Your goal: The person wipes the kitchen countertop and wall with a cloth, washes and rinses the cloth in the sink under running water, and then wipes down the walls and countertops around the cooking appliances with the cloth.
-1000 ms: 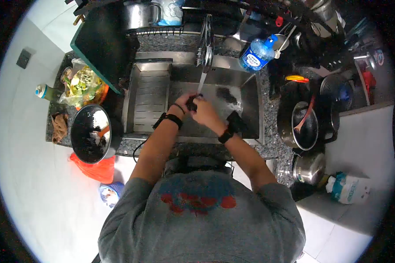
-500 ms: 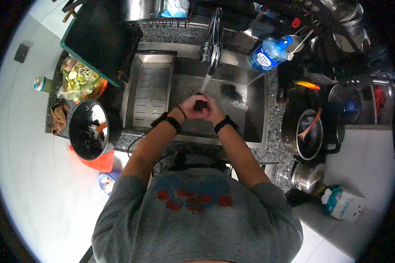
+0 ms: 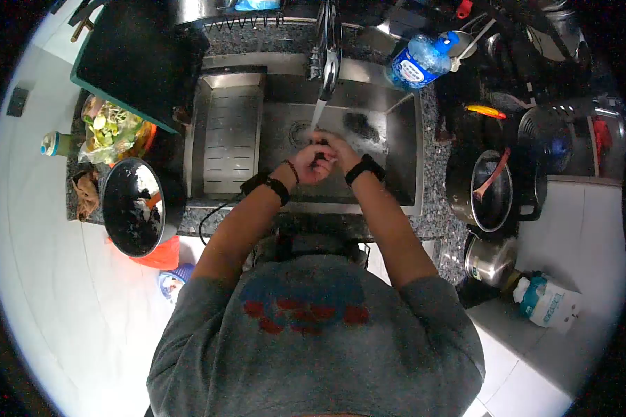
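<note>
Over the sink basin (image 3: 306, 187), my left hand (image 3: 311, 164) is closed, its fingers curled upward. My right hand (image 3: 338, 147) meets it from the right, its fingers bent over the left fingertips. A little of something dark shows between the fingers; its kind is hidden. From the faucet (image 3: 330, 66) a stream of water (image 3: 318, 115) runs down onto the fingers. Behind the hands lies the sink drain (image 3: 300, 132), and a dark patch (image 3: 360, 126) shows on the basin floor to the right.
A slotted metal tray (image 3: 231, 139) fills the sink's left side. Left of it are a black pot (image 3: 122, 215), a bag of greens (image 3: 108, 132) and a dark green-edged board (image 3: 129, 62). To the right stand a blue-capped bottle (image 3: 421, 62) and a pot with a wooden spoon (image 3: 490, 181).
A dark lump showed in my cupped hands before; now it is mostly hidden. My left fingers have curled up and my right hand has moved over them. The whole view has shifted slightly.
</note>
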Motion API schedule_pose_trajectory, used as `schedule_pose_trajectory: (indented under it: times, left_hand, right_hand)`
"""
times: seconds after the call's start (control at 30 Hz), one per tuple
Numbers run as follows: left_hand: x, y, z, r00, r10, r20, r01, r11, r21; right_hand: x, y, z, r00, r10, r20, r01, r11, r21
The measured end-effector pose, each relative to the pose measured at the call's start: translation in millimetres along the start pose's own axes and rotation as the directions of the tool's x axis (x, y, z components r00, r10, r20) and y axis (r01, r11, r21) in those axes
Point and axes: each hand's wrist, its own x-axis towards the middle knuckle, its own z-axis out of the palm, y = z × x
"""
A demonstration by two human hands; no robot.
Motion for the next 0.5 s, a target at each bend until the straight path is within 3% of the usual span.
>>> schedule_pose_trajectory:
  times: [0.07,0.1,0.13,0.2,0.23,0.27,0.3,0.33,0.4,0.47,0.5]
  left_hand:
    - [7.6,3.7,-6.5,0.99,-0.081,-0.112,0.108,0.959,0.263]
    - [4.4,1.0,-1.5,0.99,-0.084,-0.113,0.112,0.958,0.263]
    - [-0.1,-2.1,9.2,0.979,0.111,-0.169,0.021,0.776,0.63]
    - [16.4,0.5,0.9,0.941,0.309,-0.136,-0.017,0.447,0.894]
    - [48.2,9.1,-33.9,0.962,0.261,-0.085,0.116,-0.107,0.987]
    - [69.9,12.7,-57.2,0.979,0.193,-0.07,0.178,-0.632,0.754]
    - [77.6,10.6,-61.9,0.979,0.194,-0.068,0.178,-0.632,0.754]
    - [83.6,10.0,-63.6,0.944,0.325,-0.055,0.288,-0.733,0.616]
    - [89.0,5.9,-70.8,0.894,0.447,-0.016,0.404,-0.792,0.458]
    - [91.0,-7.4,-84.4,0.762,0.646,0.041,0.485,-0.611,0.626]
    - [90.5,-13.7,-89.9,0.675,0.736,0.051,0.498,-0.506,0.704]
  right_hand:
    - [10.3,-4.4,0.2,0.999,-0.042,-0.022,0.04,0.997,-0.069]
    - [26.9,4.0,-8.9,0.993,-0.113,-0.027,0.106,0.977,-0.186]
    - [34.6,5.0,-9.3,0.983,-0.183,-0.021,0.168,0.938,-0.303]
    - [43.5,4.2,-7.7,0.962,-0.264,-0.069,0.219,0.898,-0.382]
    - [45.6,2.9,-4.8,0.932,-0.344,-0.111,0.259,0.849,-0.46]
    - [50.5,4.9,-3.9,0.932,-0.346,-0.111,0.26,0.849,-0.461]
    - [60.5,12.0,-7.0,0.868,-0.481,-0.125,0.3,0.708,-0.639]
    - [74.6,21.4,-12.7,0.785,-0.61,-0.105,0.306,0.531,-0.79]
    - [102.5,43.5,-27.2,0.592,-0.806,0.023,0.205,0.123,-0.971]
    - [119.5,54.0,-43.2,0.487,-0.863,0.137,0.112,-0.094,-0.989]
    - [123.9,57.3,-56.5,0.564,-0.774,0.287,0.026,-0.331,-0.943]
